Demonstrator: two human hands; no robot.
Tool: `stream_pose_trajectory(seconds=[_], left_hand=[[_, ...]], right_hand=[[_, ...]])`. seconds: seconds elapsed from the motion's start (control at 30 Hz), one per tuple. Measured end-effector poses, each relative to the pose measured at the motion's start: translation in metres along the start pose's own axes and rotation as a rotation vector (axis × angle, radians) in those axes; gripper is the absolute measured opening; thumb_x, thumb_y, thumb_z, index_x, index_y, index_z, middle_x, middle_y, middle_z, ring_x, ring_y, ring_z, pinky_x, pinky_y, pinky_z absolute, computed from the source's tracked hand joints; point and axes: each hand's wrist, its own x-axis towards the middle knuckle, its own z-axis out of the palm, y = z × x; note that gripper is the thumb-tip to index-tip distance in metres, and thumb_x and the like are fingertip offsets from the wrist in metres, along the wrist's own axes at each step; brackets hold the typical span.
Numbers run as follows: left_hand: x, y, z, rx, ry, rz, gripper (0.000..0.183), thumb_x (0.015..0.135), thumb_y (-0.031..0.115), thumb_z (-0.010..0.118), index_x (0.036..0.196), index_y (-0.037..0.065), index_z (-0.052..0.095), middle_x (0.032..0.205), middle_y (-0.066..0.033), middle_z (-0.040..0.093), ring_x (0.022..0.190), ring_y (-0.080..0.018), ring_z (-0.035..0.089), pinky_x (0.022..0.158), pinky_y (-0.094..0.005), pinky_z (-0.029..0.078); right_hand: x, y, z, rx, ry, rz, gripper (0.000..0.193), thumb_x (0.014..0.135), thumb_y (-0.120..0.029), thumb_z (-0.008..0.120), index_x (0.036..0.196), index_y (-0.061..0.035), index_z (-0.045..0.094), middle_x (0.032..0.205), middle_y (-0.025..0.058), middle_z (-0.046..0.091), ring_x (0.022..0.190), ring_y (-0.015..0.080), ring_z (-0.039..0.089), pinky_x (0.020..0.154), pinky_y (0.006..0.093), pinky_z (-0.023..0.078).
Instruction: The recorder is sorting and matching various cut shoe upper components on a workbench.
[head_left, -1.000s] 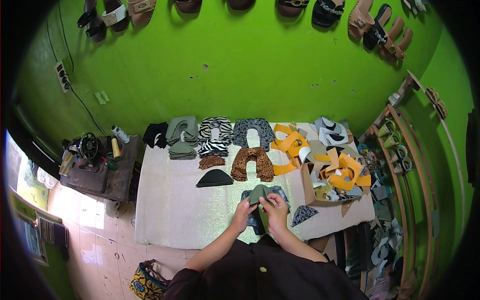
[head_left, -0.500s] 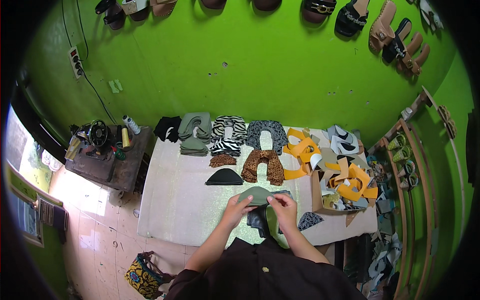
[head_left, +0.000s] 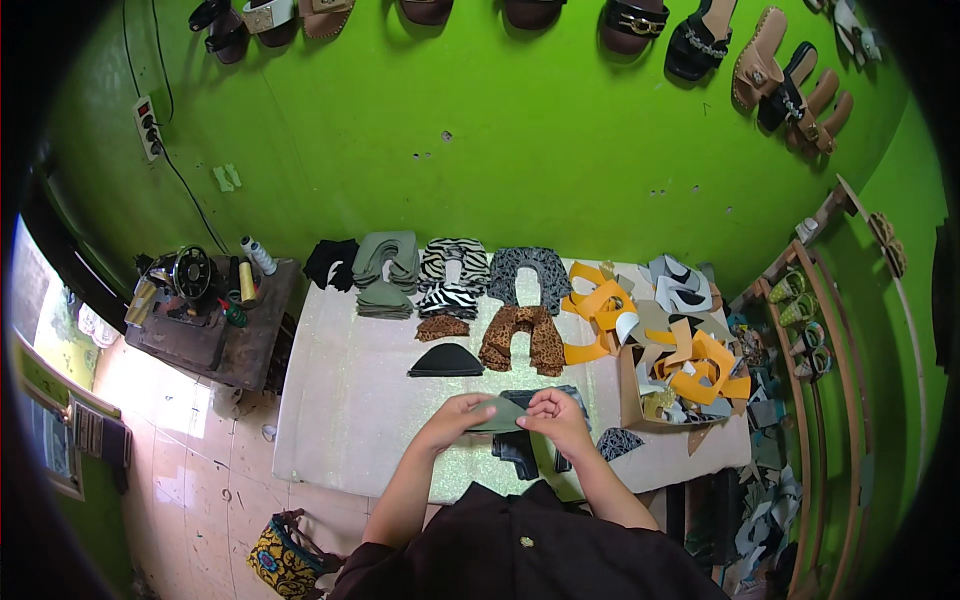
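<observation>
Above the near part of the table, a curved grey-green piece of material is stretched between both hands. My left hand pinches its left end, and my right hand grips the right end with thumb and fingers. Directly below lie shiny black pieces, partly hidden by the hands and the green piece. Just beyond my left hand sits a black half-moon stack. A dark patterned piece rests right of my right hand.
Farther back are stacks of green, zebra-striped, leopard-print and grey-patterned pieces. A cardboard box of yellow and white scraps stands at right. On the left are a sewing machine and thread cones.
Both hands have shifted slightly left and nearer with the green piece, which looks tilted differently now. My right fingers have moved along its edge. The whole view has shifted slightly.
</observation>
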Motion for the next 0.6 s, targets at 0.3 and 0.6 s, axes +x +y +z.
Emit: stream_pose_trajectory(seconds=[0.3,0.6], left_hand=[[-0.01,0.032,-0.04,0.656,0.16,0.287,0.071,0.073,0.014,0.072,0.133,0.008,0.034,0.123,-0.0152,0.049,0.114,-0.0246,0.049,0.094,-0.0359,0.04],[0.004,0.026,-0.04,1.11,0.133,0.571,0.052,0.068,0.016,0.069,0.114,0.004,0.049,0.117,-0.0145,0.052,0.11,-0.0302,0.049,0.094,-0.0398,0.036]], right_hand=[[0.042,0.022,0.028,-0.157,-0.08,-0.044,0.027,0.072,-0.002,0.072,0.089,-0.0031,0.051,0.074,0.0009,0.057,0.065,0.0037,0.053,0.06,0.0177,0.044],[0.059,0.021,0.049,-0.163,-0.181,-0.104,0.033,0.072,0.003,0.07,0.094,-0.0045,0.047,0.081,0.0015,0.056,0.074,0.0055,0.054,0.065,0.0192,0.043]])
